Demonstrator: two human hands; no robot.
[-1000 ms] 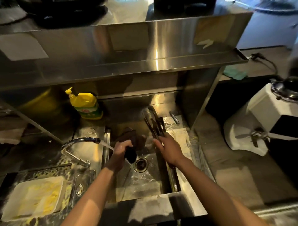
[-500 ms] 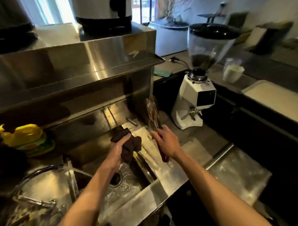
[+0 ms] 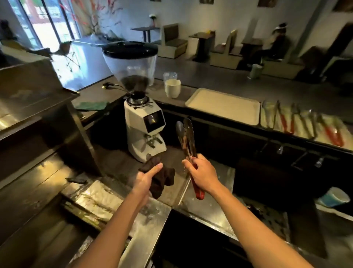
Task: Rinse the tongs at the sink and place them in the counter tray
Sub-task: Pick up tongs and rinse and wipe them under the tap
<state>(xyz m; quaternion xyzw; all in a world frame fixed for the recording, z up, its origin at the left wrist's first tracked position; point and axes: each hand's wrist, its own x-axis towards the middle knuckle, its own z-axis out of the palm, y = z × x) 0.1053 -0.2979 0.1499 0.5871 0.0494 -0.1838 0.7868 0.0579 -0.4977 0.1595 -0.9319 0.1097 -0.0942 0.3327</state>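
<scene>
Tongs (image 3: 188, 139) — slim steel, red handle, gripped by right hand (image 3: 202, 172)

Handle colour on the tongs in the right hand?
Red, on the tongs below the right hand; head view.

No text, brand, number or sign can be read anywhere. The small screen on the front of the white coffee grinder (image 3: 153, 119), centre of the frame, shows only a blurred glow. The framed pictures (image 3: 206, 1) along the top edge are too dark and cropped. Any marking on the tongs (image 3: 188, 137) or the blue paper cup (image 3: 333, 197), lower right, is too blurred to tell.
</scene>
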